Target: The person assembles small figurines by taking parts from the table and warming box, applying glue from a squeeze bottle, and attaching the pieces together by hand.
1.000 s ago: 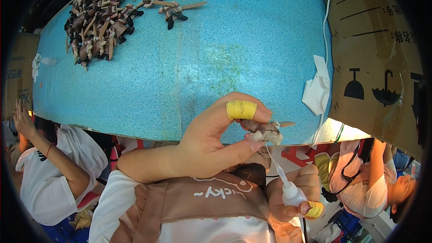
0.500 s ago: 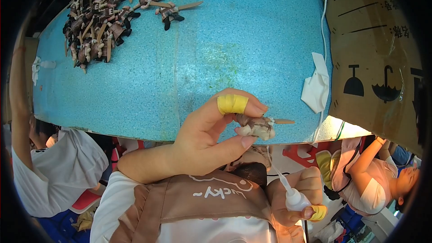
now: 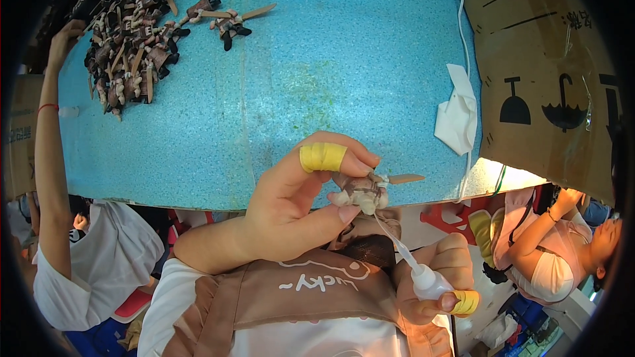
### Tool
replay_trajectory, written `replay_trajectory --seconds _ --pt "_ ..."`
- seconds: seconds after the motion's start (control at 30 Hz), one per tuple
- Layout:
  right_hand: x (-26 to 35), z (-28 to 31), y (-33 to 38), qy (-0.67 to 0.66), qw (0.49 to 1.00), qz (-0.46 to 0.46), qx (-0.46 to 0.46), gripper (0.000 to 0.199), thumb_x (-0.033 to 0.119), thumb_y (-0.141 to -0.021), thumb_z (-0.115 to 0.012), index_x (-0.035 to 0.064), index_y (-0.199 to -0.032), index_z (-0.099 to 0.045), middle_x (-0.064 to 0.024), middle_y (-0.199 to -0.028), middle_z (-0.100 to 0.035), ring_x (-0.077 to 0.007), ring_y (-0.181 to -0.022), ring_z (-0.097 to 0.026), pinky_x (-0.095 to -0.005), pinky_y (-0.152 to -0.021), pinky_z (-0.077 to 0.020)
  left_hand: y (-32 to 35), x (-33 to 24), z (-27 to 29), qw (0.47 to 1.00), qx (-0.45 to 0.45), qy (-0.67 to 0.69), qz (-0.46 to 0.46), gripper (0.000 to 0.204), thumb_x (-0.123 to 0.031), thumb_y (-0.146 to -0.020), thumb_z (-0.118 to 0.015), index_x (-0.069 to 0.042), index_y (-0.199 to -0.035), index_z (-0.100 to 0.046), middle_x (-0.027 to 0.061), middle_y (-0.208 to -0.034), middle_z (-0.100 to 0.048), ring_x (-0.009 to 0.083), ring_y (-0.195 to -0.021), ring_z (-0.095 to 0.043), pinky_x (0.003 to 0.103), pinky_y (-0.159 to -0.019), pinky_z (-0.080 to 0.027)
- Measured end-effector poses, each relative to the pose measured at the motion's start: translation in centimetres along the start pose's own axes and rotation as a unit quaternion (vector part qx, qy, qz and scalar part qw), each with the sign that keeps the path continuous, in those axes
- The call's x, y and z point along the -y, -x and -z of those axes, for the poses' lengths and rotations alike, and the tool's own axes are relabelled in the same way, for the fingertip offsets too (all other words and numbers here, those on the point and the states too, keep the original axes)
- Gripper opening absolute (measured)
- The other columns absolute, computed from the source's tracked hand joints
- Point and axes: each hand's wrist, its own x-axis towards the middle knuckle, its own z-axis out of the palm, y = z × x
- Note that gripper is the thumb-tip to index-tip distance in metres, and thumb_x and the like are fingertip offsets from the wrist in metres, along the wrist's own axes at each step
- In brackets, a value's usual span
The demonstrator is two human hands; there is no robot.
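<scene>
Between the thumb and fingers of my left hand [image 3: 291, 195] is a small figurine [image 3: 360, 190] in brown and cream, with a flat tan blade [image 3: 406, 178] sticking out to the right. Yellow tape wraps a finger of this hand. My right hand [image 3: 440, 274], lower and to the right, is closed around a small white squeeze bottle [image 3: 430, 283] with a long thin nozzle [image 3: 397, 241]. The nozzle points up at the figurine's underside, its tip at or very near the surface; contact is hard to make out. Yellow tape also wraps my right thumb.
Many similar figurines [image 3: 142, 36] lie heaped at the far left of the blue table [image 3: 357, 46]. A crumpled white tissue [image 3: 458, 116] and a white cable [image 3: 463, 33] lie by the cardboard box [image 3: 542, 59] on the right. Co-workers sit on both sides.
The nozzle tip and the figurine have come together, the figurine shifting slightly left and tilting. At the left, a co-worker's arm has reached toward the heap. The whole view has shifted a little.
</scene>
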Motion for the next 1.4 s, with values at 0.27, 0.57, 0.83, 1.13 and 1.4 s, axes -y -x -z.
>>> replay_trajectory --seconds 0.27,0.57,0.83,1.13,1.4 --pt "-0.1 -0.1 -0.1 0.010 0.999 0.012 -0.042 0.012 0.023 -0.078 -0.059 0.0145 -0.077 -0.050 0.0030 -0.046 -0.036 -0.0109 -0.040 -0.028 -0.0258 -0.042 -0.0196 0.0 -0.1 0.0 1.000 -0.006 -0.005 0.004 0.032 -0.005 -0.080 -0.056 -0.006 -0.109 -0.044 0.0190 -0.112 -0.043 0.0216 -0.096 -0.051 0.032 -0.081 -0.045" --pt "0.1 0.1 0.0 0.007 1.000 0.014 -0.020 0.010 0.023 -0.080 -0.057 0.0151 -0.083 -0.051 0.0027 -0.051 -0.038 -0.0110 -0.043 -0.031 -0.0260 -0.044 -0.0216 0.1 -0.1 0.0 1.000 -0.024 0.002 0.003 0.030 -0.007 -0.080 -0.057 -0.006 -0.108 -0.045 0.0183 -0.111 -0.044 0.0211 -0.094 -0.052 0.032 -0.081 -0.044" --pt "0.4 0.0 0.2 0.019 0.999 0.009 -0.042 0.012 0.025 -0.081 -0.056 0.0148 -0.081 -0.050 0.0024 -0.050 -0.037 -0.0108 -0.042 -0.030 -0.0261 -0.044 -0.0209 0.2 -0.4 -0.3 0.999 -0.030 0.004 0.013 0.031 -0.005 -0.079 -0.057 -0.004 -0.108 -0.045 0.0169 -0.108 -0.047 0.0192 -0.095 -0.052 0.031 -0.082 -0.043" --pt "0.5 -0.2 -0.2 -0.008 0.999 0.004 0.041 0.014 0.025 -0.088 -0.043 0.0118 -0.084 -0.045 0.0015 -0.055 -0.029 -0.0122 -0.049 -0.024 -0.0305 -0.053 -0.0207 0.1 -0.8 -0.4 0.999 -0.007 -0.017 0.037 0.031 -0.003 -0.078 -0.057 -0.002 -0.107 -0.045 0.0137 -0.104 -0.048 0.0180 -0.093 -0.051 0.031 -0.082 -0.043" --pt "-0.2 0.5 -0.3 -0.002 0.999 0.010 0.036 0.017 0.026 -0.087 -0.045 0.0089 -0.085 -0.045 -0.0002 -0.054 -0.029 -0.0128 -0.048 -0.024 -0.0311 -0.051 -0.0195 0.2 -0.5 -0.4 0.999 -0.021 0.000 0.042 0.032 -0.004 -0.079 -0.057 -0.002 -0.108 -0.045 0.0139 -0.105 -0.048 0.0179 -0.093 -0.051 0.031 -0.082 -0.042"
